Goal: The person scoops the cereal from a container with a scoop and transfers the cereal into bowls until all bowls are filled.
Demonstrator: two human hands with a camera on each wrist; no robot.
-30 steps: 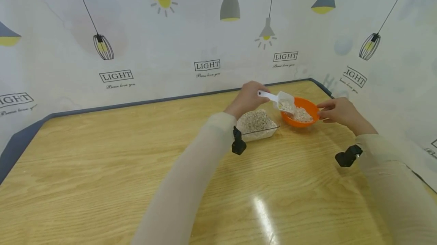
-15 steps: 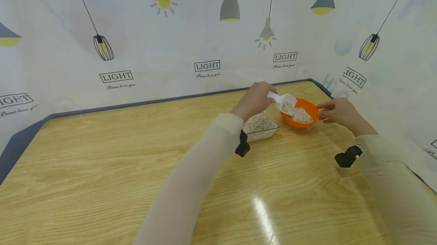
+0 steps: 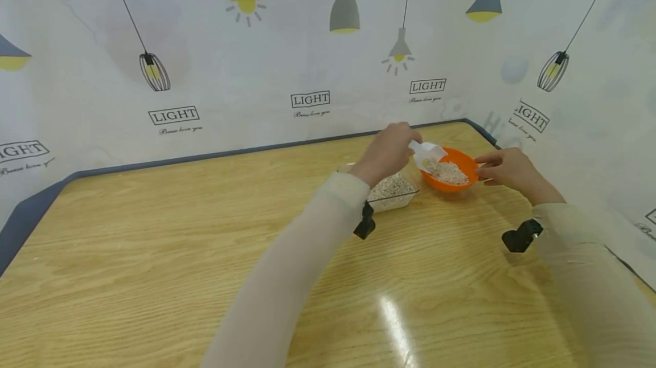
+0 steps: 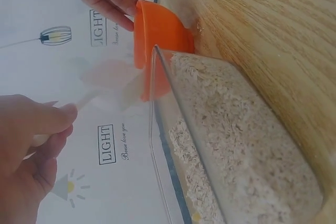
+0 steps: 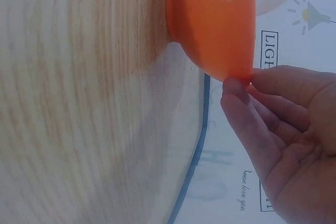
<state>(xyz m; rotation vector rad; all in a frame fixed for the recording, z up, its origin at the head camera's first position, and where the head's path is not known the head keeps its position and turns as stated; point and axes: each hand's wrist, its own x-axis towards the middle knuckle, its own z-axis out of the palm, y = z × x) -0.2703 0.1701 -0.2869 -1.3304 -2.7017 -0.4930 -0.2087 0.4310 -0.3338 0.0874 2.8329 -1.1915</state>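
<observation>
My left hand (image 3: 388,150) grips the handle of a white scoop (image 3: 428,153), which tilts over the left side of an orange bowl (image 3: 451,188). Pale oat flakes (image 3: 449,173) lie in the bowl beneath the scoop's mouth. With thumb and fingers my right hand (image 5: 289,124) pinches the bowl's right rim. Under my left wrist stands a clear rectangular container (image 4: 236,135) full of oats; the forearm covers part of it in the head view. The bowl stands upright on its foot on the table in the right wrist view.
The wooden table (image 3: 179,254) has a dark blue edge (image 3: 230,152) along the back. Behind it hangs a white wall cloth (image 3: 246,66) printed with lamps. A black wrist camera (image 3: 365,221) hangs below my left cuff, close to the oat container.
My left hand has moved right and turned the scoop further over, and oats have slid out into the bowl. The right hand stays at the rim.
</observation>
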